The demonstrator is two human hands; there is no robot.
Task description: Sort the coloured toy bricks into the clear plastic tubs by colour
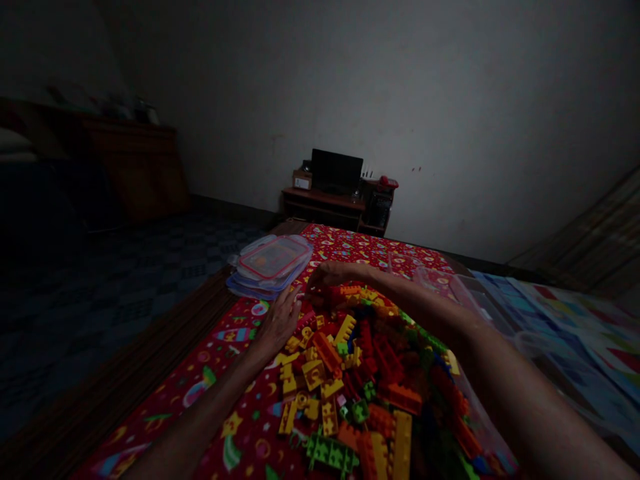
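Both hands cup the heap of building bricks (365,373) mid-mat: left hand (278,325) flat and spread against its side, right hand (333,273) curled over the far edge, gripping nothing I can see; gathering looks underway.

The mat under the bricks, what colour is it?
Red, with colourful cartoon prints; the head view shows the mat best.

Both arms are stretched forward; the left hand (280,320) is laid flat, the right hand (334,273) curled inward.
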